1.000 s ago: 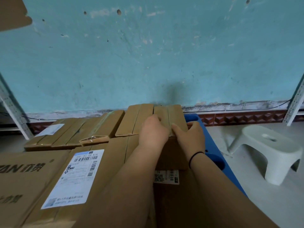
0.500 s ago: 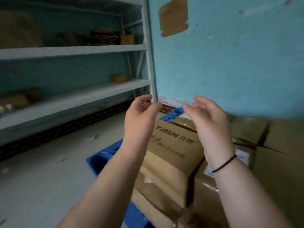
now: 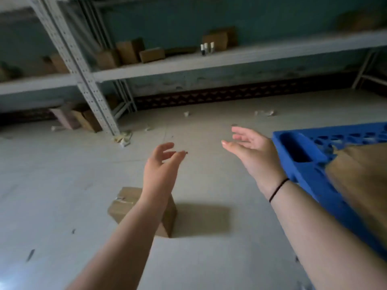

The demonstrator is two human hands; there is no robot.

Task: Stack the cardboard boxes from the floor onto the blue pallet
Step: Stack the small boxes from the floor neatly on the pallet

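Observation:
A small taped cardboard box [image 3: 123, 203] lies on the grey floor, partly hidden behind my left forearm. My left hand [image 3: 162, 164] hovers above and beyond it, fingers apart, holding nothing. My right hand [image 3: 250, 148] is raised to the right, palm turned inward, fingers spread, empty, with a black band at the wrist. The blue pallet [image 3: 303, 155] fills the right edge, its corner just behind my right wrist. A blurred cardboard box [image 3: 360, 174] sits on the pallet.
Grey metal shelving [image 3: 88, 84] runs along the far wall with small boxes [image 3: 134, 50] and little bottles [image 3: 207, 48] on it. More boxes [image 3: 81, 120] lean by the shelf leg. Paper scraps [image 3: 123, 138] litter the floor.
My hands let go of the box on the pallet stack and are now empty. The view swung left from the wall and stack to the floor and shelving.

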